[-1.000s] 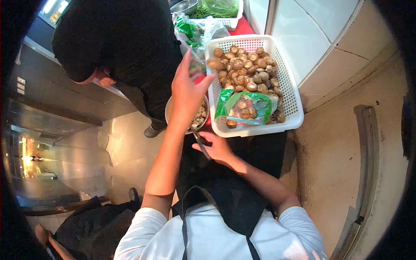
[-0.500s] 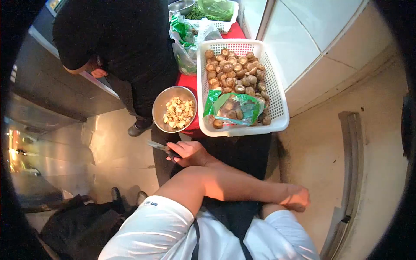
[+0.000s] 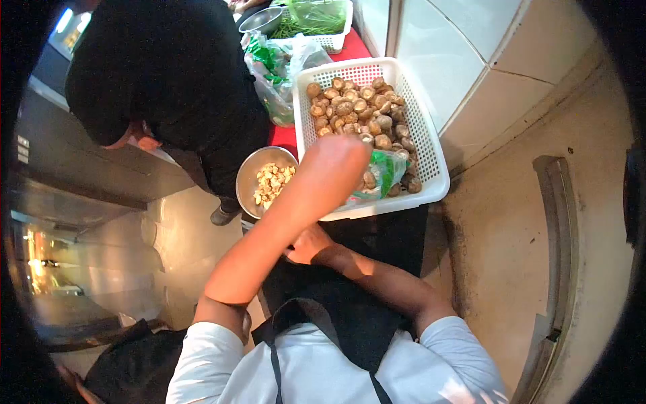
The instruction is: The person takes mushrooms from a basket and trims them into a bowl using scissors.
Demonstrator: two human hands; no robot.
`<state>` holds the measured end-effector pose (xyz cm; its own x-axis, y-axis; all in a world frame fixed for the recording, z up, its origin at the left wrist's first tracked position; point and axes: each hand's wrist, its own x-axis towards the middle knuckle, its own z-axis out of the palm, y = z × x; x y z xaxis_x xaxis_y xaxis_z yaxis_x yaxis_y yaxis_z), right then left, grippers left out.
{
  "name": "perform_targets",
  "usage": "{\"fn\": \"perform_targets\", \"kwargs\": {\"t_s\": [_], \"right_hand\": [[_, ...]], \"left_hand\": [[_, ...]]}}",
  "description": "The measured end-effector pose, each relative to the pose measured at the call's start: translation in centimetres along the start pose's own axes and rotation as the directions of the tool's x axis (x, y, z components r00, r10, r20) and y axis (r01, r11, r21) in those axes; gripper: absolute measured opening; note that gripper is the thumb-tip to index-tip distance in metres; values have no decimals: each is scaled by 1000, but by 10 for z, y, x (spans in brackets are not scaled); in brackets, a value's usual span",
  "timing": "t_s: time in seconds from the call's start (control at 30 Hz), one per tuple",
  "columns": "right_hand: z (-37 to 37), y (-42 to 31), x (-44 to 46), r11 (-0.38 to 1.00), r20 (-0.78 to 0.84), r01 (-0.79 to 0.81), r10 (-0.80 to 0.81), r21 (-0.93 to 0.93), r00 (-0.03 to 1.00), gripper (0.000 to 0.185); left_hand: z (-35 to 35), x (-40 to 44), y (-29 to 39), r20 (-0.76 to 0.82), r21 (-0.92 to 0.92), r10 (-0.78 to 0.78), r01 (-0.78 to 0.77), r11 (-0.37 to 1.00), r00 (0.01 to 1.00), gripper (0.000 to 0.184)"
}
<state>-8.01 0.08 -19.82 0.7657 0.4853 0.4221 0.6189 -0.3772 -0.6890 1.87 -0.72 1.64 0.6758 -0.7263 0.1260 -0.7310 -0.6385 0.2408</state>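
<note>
While the left hand [image 3: 340, 160] is masking the near-left part of the white basket [image 3: 431, 196], fingers hidden and grip impossible to tell, the right hand [image 3: 311, 244] is showing just outside its near edge, grip also unclear. Mushrooms [image 3: 356, 106] are lying inside the basket; chopped pieces [image 3: 272, 182] are sitting in a metal bowl [image 3: 247, 176] just left.

Shiitake mushrooms [image 3: 360, 106] are brown with paler undersides, their basket [image 3: 422, 135] white with gridded holes, the metal bowl [image 3: 247, 176] silvery, the apron [image 3: 377, 324] black.
</note>
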Motion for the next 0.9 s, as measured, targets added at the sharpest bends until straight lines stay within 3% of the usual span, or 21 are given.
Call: {"fn": "perform_targets", "kwargs": {"t_s": [0.03, 0.13, 0.23, 0.3, 0.37, 0.43, 0.53, 0.63, 0.73, 0.8, 0.87, 0.9], "right_hand": [[-5, -2, 2, 999, 7, 5, -6, 46, 1000, 53], [13, 11, -7, 1000, 91, 12, -9, -27, 996, 54], [4, 10, -6, 999, 38, 39, -40, 20, 998, 57], [1, 12, -8, 999, 36, 41, -42, 10, 998, 59], [-3, 11, -4, 998, 37, 53, -54, 34, 998, 61], [-5, 9, -2, 994, 37, 59, -63, 89, 997, 63], [1, 11, -2, 992, 55, 39, -46, 120, 997, 67], [3, 10, -3, 993, 55, 5, -11, 119, 998, 65], [-1, 7, -5, 1000, 11, 6, -6, 30, 1000, 59], [-1, 8, -5, 1000, 44, -17, 16, 26, 999, 56], [-1, 11, -5, 999, 46, -15, 14, 39, 999, 54], [0, 12, -5, 999, 32, -2, 0, 54, 999, 53]], "left_hand": [[10, 3, -7, 217, 64, 15, -30, 998, 976, 5], [69, 10, -21, 331, 33, 73, -89, 995, 941, 16], [115, 5, -29, 198, 425, 337, -391, 816, 920, 21], [103, 32, -6, 416, 281, 115, -248, 927, 902, 25], [106, 43, 0, 492, 228, 36, -168, 959, 870, 28], [115, 41, -5, 428, 233, 89, -205, 951, 899, 36], [97, 45, 2, 508, 159, -112, 35, 987, 854, 39], [106, 40, -6, 555, 251, 27, -198, 948, 831, 39], [160, 28, -43, 160, 107, 288, -307, 946, 944, 32], [189, 26, -56, 241, 131, 260, -297, 946, 935, 33], [173, 29, -48, 363, 106, 172, -223, 969, 916, 35], [132, 35, -29, 444, 75, 102, -150, 986, 890, 37]]}}
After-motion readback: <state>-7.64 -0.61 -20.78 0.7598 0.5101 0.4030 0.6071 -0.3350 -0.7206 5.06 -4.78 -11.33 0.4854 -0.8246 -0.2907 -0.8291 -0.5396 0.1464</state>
